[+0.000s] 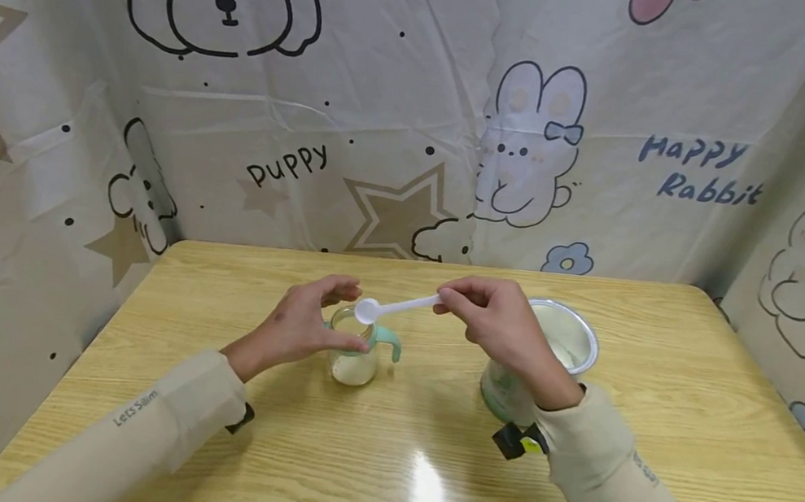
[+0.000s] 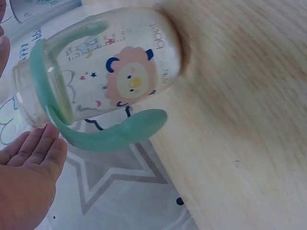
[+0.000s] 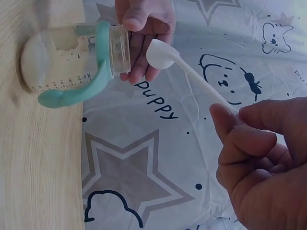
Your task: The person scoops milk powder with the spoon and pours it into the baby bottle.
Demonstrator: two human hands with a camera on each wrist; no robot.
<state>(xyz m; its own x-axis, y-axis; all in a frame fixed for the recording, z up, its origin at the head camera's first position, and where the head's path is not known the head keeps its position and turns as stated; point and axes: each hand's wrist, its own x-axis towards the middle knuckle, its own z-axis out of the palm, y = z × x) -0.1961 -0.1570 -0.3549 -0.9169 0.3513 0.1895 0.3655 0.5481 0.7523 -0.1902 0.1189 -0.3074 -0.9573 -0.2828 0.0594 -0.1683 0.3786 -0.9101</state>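
Observation:
A clear baby bottle [image 1: 353, 370] with a mint-green handle ring [image 2: 110, 136] stands upright and uncapped, with something whitish inside. My left hand [image 1: 303, 318] is beside its neck, the thumb in front and the other fingers behind, spread rather than curled. In the right wrist view, those left fingers [image 3: 144, 52] look fairly straight at the bottle's mouth. My right hand [image 1: 494, 318] pinches the end of a white scoop's [image 1: 407, 306] long handle. The scoop's bowl overlaps the bottle mouth in the head view and shows just above the rim in the right wrist view.
On the right stands a tall open can [image 1: 588, 340] with a silvery rim and pale powder inside, partly hidden by my right forearm. The wooden table [image 1: 427, 442] ends at a printed cloth [image 1: 401, 120] hanging behind and at both sides.

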